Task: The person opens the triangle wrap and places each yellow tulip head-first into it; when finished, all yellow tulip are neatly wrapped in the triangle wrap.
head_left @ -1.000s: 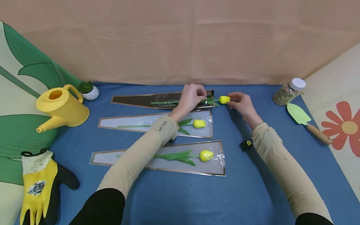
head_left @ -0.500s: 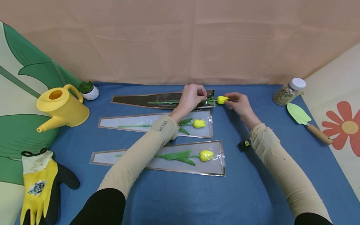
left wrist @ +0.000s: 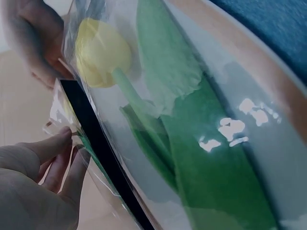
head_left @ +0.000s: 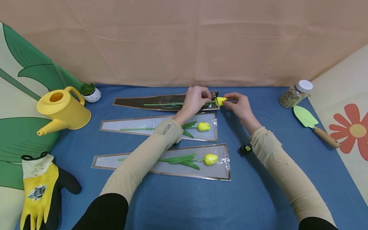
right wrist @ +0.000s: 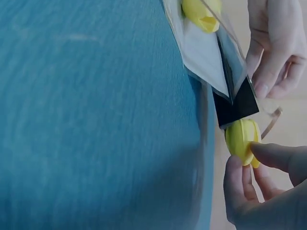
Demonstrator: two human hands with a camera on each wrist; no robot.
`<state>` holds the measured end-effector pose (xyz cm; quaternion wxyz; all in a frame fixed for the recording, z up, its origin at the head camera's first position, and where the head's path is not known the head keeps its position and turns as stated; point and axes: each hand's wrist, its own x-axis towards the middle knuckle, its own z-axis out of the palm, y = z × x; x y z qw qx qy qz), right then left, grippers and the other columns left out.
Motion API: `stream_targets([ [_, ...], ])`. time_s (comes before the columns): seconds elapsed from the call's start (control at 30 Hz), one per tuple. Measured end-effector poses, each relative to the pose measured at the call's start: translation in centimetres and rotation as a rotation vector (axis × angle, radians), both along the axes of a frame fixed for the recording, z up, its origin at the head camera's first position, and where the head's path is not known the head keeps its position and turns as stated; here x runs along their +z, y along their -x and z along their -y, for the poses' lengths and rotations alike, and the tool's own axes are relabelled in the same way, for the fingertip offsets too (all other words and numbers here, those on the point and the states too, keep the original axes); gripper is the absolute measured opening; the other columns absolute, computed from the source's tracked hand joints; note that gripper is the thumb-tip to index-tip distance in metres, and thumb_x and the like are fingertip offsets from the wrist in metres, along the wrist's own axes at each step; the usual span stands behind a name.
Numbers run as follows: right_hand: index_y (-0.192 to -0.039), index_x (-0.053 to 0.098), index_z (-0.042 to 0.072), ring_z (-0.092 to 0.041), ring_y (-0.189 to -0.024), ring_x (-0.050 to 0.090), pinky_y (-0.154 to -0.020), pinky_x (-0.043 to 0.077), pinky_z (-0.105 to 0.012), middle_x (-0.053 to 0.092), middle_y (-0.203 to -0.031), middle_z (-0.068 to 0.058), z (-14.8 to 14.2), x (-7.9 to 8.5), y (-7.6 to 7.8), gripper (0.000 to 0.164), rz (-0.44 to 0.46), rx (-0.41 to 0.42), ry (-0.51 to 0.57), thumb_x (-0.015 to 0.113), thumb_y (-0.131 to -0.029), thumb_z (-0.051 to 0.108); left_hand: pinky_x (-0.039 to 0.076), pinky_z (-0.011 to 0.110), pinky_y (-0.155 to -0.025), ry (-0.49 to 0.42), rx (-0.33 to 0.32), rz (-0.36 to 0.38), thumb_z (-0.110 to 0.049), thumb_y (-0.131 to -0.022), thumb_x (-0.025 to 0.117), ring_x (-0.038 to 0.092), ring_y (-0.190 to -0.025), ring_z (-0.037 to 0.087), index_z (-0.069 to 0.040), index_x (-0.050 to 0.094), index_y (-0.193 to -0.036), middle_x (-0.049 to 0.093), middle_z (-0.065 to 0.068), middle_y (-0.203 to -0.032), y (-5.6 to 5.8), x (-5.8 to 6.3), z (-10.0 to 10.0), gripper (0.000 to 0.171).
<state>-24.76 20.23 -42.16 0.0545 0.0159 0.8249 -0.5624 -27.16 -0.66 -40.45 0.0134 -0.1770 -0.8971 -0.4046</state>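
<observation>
At the back lies a black-backed clear flower sleeve (head_left: 132, 102) with a tan border. A yellow artificial tulip (head_left: 220, 101) has its green stem and leaves inside it, and the bloom sits at the sleeve's right-hand mouth. My right hand (head_left: 241, 107) pinches the bloom's tip between thumb and fingers. Over the sleeve, my left hand (head_left: 196, 99) pinches the clear film near the mouth; the left wrist view shows its fingertips (left wrist: 64, 136) at that film edge. In front lie two white-backed sleeves, the middle one (head_left: 212, 135) and the front one (head_left: 221, 172), each holding a yellow tulip.
On the left stand a yellow watering can (head_left: 64, 110) and a small potted succulent (head_left: 91, 93), with a yellow-black glove (head_left: 41, 191) nearer. To the right are a white-lidded jar (head_left: 293, 94) and a green trowel (head_left: 306, 116). A blue cloth (head_left: 201, 204) covers the table.
My right hand has moved left, pushing the tulip deeper into the black sleeve; its bloom went from outside to the sleeve's mouth. My left hand has stayed in place.
</observation>
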Motion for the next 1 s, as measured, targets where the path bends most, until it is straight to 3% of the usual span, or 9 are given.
stream_targets([
  [0.13, -0.136, 0.065, -0.009, -0.026, -0.111, 0.066, -0.103, 0.056, -0.039, 0.063, -0.131, -0.025, 0.5, 0.0, 0.0, 0.035, -0.008, -0.019, 0.002, 0.070, -0.105, 0.007, 0.056, 0.028, -0.083, -0.011, 0.000, -0.022, -0.009, -0.094, 0.085, 0.072, -0.086, 0.018, -0.007, 0.080, -0.092, 0.078, 0.004, -0.091, -0.1, 0.0, 0.0, 0.006],
  [0.37, -0.130, 0.069, -0.008, -0.012, -0.099, 0.064, -0.085, 0.053, -0.022, 0.069, -0.122, -0.024, 1.6, -0.4, 0.2, 0.030, -0.030, -0.005, -0.010, 0.073, -0.103, 0.005, 0.056, 0.027, -0.080, -0.015, -0.004, -0.065, -0.008, -0.094, 0.084, 0.071, -0.085, 0.017, -0.007, 0.080, -0.092, 0.078, 0.005, -0.091, -0.2, 0.1, -0.2, 0.005],
  [0.63, -0.131, 0.069, -0.011, -0.007, -0.093, 0.064, -0.089, 0.057, -0.030, 0.069, -0.124, -0.028, 2.3, -0.6, 0.8, 0.032, -0.003, 0.042, 0.022, 0.070, -0.104, 0.005, 0.057, 0.028, -0.082, -0.004, 0.004, -0.059, -0.007, -0.094, 0.084, 0.072, -0.086, 0.018, -0.007, 0.080, -0.093, 0.078, 0.005, -0.092, -0.3, 0.1, -0.1, 0.004],
  [0.83, -0.132, 0.068, -0.013, -0.005, -0.091, 0.064, -0.081, 0.053, -0.021, 0.069, -0.129, -0.030, 3.1, -0.4, 1.3, 0.030, 0.003, 0.111, 0.031, 0.064, -0.107, 0.001, 0.057, 0.029, -0.082, 0.001, -0.001, -0.062, -0.009, -0.095, 0.084, 0.073, -0.088, 0.020, -0.005, 0.081, -0.094, 0.079, 0.007, -0.094, -0.2, 0.0, 0.2, 0.005],
  [1.0, -0.131, 0.068, -0.014, -0.010, -0.089, 0.060, -0.074, 0.047, -0.022, 0.069, -0.127, -0.030, 3.7, -0.3, 1.8, 0.029, -0.015, 0.138, 0.014, 0.057, -0.106, -0.006, 0.056, 0.029, -0.082, 0.006, -0.001, -0.064, -0.010, -0.094, 0.084, 0.073, -0.089, 0.019, -0.006, 0.081, -0.094, 0.079, 0.006, -0.094, -0.1, 0.0, 0.2, 0.006],
])
